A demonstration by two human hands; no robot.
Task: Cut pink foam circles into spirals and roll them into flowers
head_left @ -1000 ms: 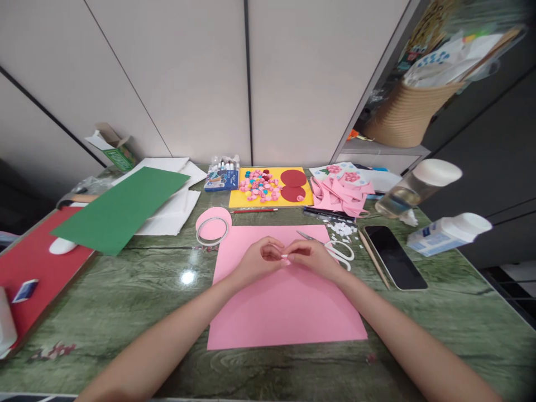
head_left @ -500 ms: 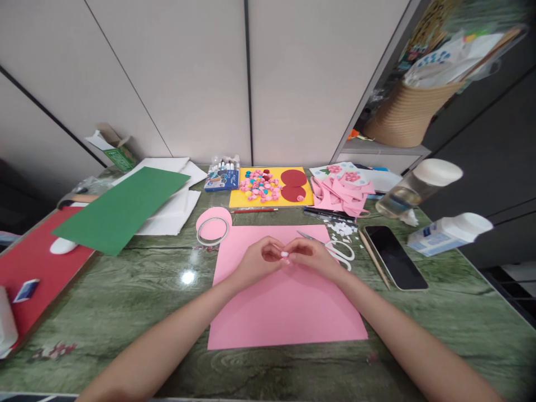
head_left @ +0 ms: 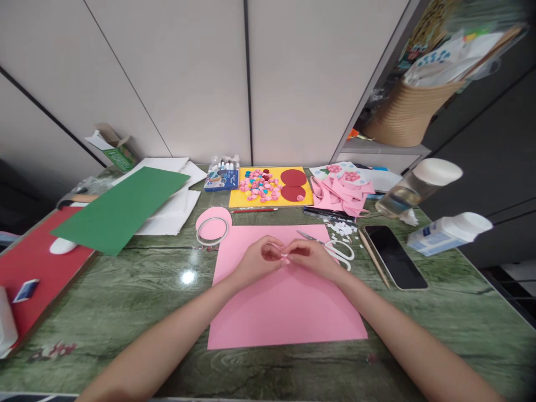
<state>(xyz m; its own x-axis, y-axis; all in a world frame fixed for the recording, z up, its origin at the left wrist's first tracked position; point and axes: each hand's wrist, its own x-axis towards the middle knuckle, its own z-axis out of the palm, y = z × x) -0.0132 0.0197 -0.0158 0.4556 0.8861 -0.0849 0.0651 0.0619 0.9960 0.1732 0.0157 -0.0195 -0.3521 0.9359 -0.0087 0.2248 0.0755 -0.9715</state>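
Observation:
Fingertips together, my left hand (head_left: 262,258) and my right hand (head_left: 312,258) pinch a small pink paper piece (head_left: 285,258) between them. Most of that piece is hidden by the fingers. Both hands are just above a large pink paper sheet (head_left: 285,312) on the green table. White-handled scissors (head_left: 341,251) lie at the sheet's upper right, beside my right hand. A roll of tape (head_left: 212,231) rests on a pink paper circle (head_left: 213,215) at the sheet's upper left corner.
Behind, a yellow sheet (head_left: 309,192) carries a heap of small coloured paper pieces (head_left: 262,186) and red circles (head_left: 293,178). Pink scraps (head_left: 341,195) lie beside it. A phone (head_left: 396,257), a pencil (head_left: 374,258) and bottles (head_left: 450,233) stand or lie right; green paper (head_left: 125,209) is left.
A white spot visible on the small paper piece between my fingers is now covered or turned away. Both hands stay in nearly the same place.

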